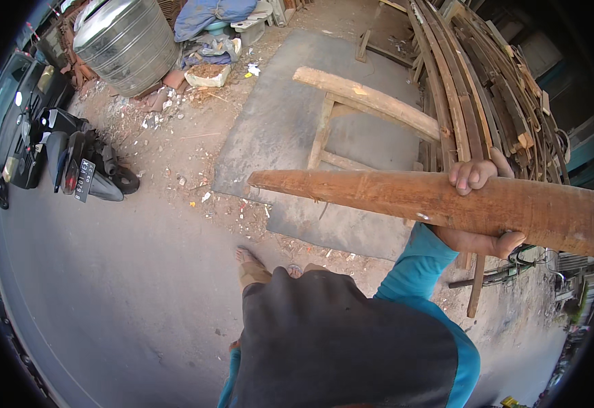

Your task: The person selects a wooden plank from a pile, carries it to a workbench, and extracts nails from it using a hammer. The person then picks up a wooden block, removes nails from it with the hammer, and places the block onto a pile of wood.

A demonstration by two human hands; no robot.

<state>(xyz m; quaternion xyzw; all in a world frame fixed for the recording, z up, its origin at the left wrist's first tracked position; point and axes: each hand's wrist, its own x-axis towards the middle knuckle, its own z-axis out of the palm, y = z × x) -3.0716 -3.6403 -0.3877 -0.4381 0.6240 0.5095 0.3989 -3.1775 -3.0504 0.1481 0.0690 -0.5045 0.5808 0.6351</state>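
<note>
A: Head view. Where is the wooden plank [405, 197] held?

B: It is clamped in the right hand [477, 204], level, just in front of the wooden sawhorse [368, 98]; stacked timber [480, 88] lies beyond it.

A: Left hand?

B: Not seen.

Viewpoint: one head-worn fisheye, looking steeply down the person's own body to the ground.
Facing: forward and down, toward a wooden trestle [351, 102] and a stack of planks [477, 88] ahead.
Nearness: the torso and the right hand [477, 204] on a plank [405, 194] sit close under the lens; a parked motorbike [82, 166] lies well off to the left.
Distortion: straight edges bow toward the dark circular rim.
Shared view: only this single view.
</note>
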